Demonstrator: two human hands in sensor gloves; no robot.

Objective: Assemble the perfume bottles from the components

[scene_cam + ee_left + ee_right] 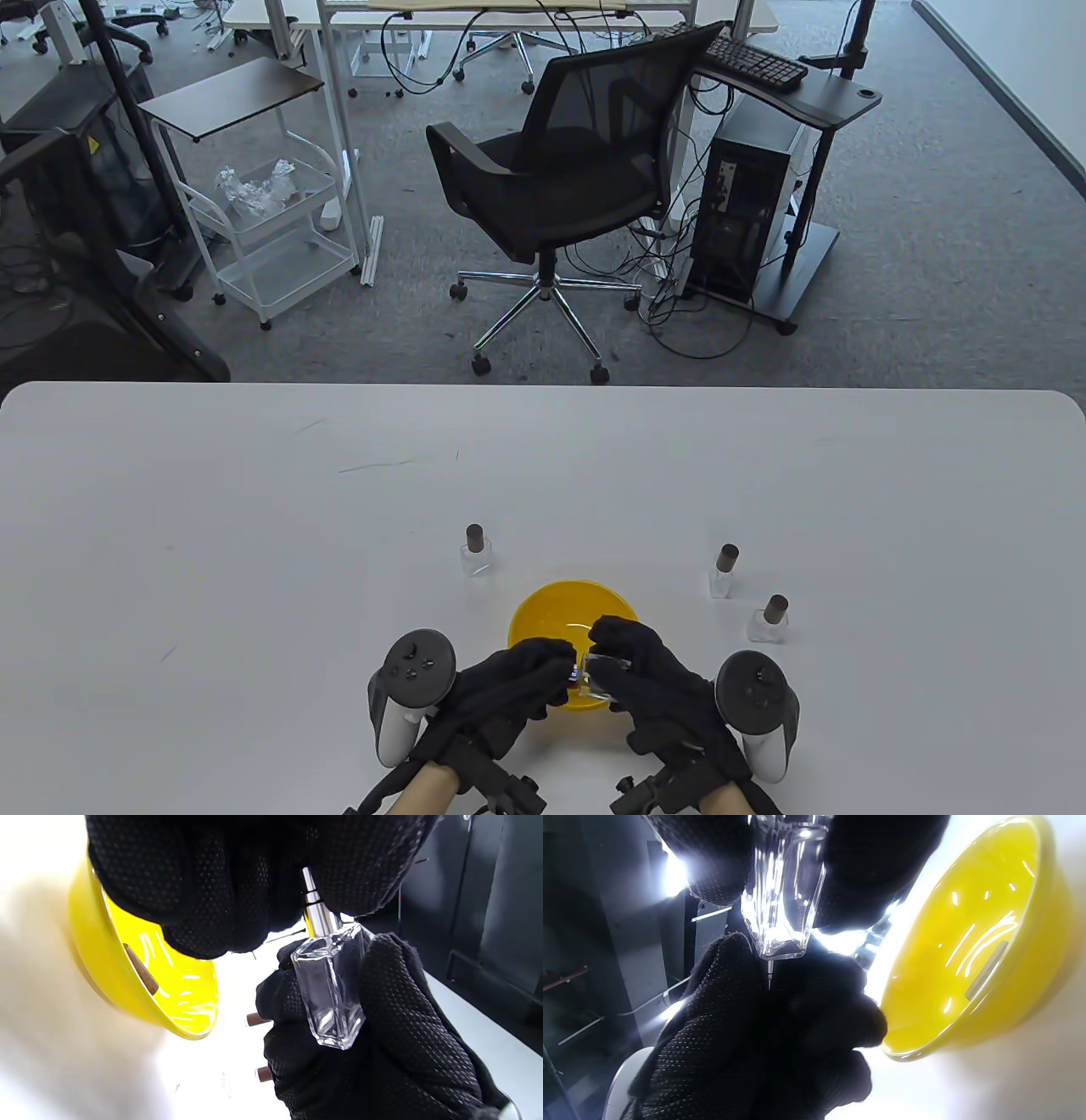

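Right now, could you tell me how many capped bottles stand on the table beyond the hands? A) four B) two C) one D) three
D: one capped bottle stands left of the yellow bowl, and two more stand to its right.

Black office chair (568, 170) at 12 o'clock beyond white table (254, 552). White wire cart (271, 233) at 10 o'clock. PC tower (747, 212) at 1 o'clock, keyboard (755, 61) above it.

Both hands (585, 679) meet over yellow bowl (543, 613).
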